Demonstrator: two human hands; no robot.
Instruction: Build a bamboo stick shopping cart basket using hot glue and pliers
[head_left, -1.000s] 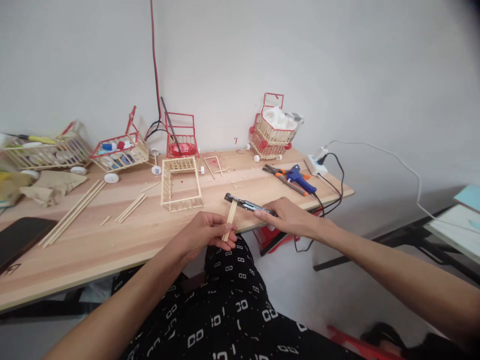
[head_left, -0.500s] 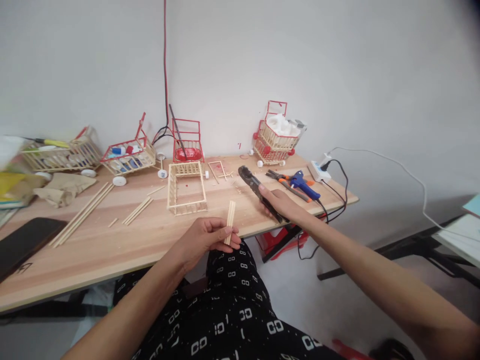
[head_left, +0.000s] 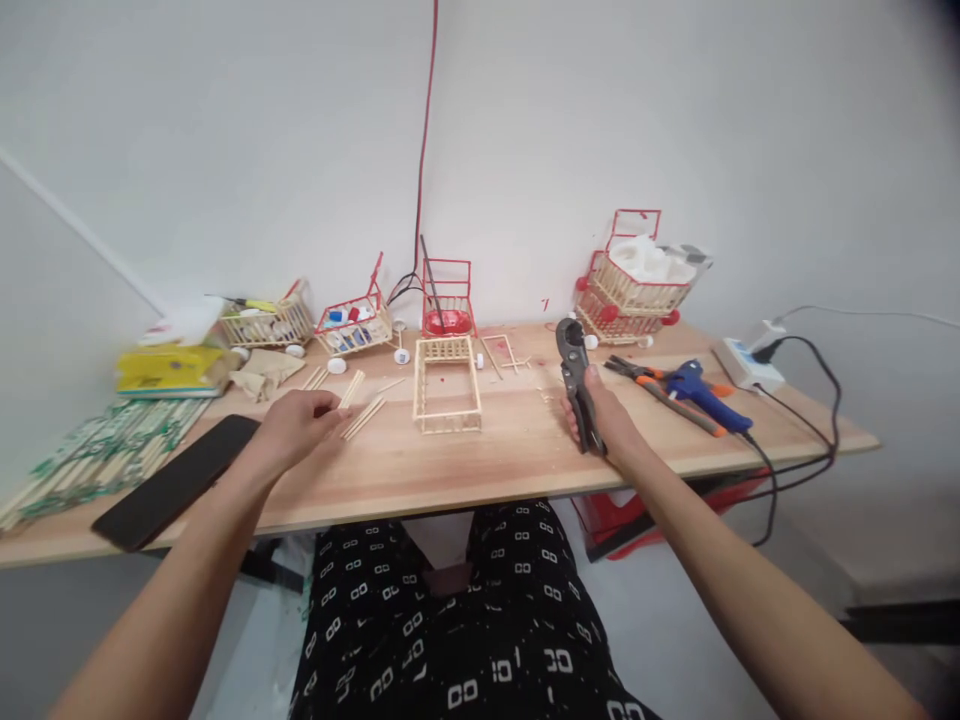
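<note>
Two hands on the desk, one with a cutter, one at loose sticks

Right hand (head_left: 604, 425) near the desk's (head_left: 517, 465) front edge is closed round one dark metal cutter (head_left: 576, 382), its rounded head pointing to the wall; left hand (head_left: 296, 428), loosely curled, fingertips at thin pale wooden sticks (head_left: 360, 405); behind, one open rectangular stick frame (head_left: 448, 385); four small stick carts (head_left: 637, 275) along the back edge.

Left hand (head_left: 296, 428) reaches forward, palm down; right hand (head_left: 611, 425) clenched.
</note>
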